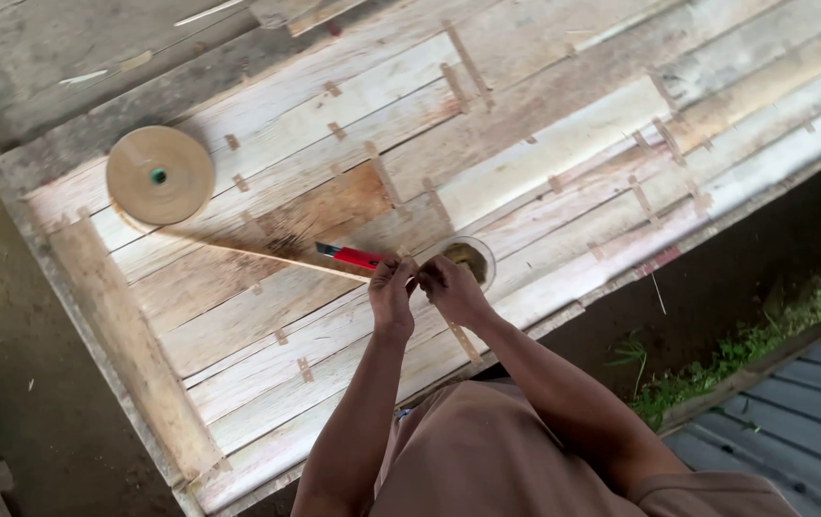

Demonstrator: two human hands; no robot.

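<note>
My left hand (pixel 391 292) pinches the red-handled utility knife (pixel 351 256) and brown tape strip (pixel 238 244), which runs left to the flat round tape roll (pixel 159 175). My right hand (pixel 454 287) is curled shut, seemingly on the strip's end, beside a small round dish (pixel 473 257). The pale wooden veneer sheet (pixel 544 163) spreads far; its near edge (pixel 621 278) is just beside my wrists.

Count: two hands, left (pixel 390 292) and right (pixel 451 287), meeting over the worktop (pixel 544 163). One roll of brown tape (pixel 160 175). One red-handled cutter (pixel 351 257). One small round bowl (pixel 469 258). Many short tape patches on the veneer sheets, uncounted.
</note>
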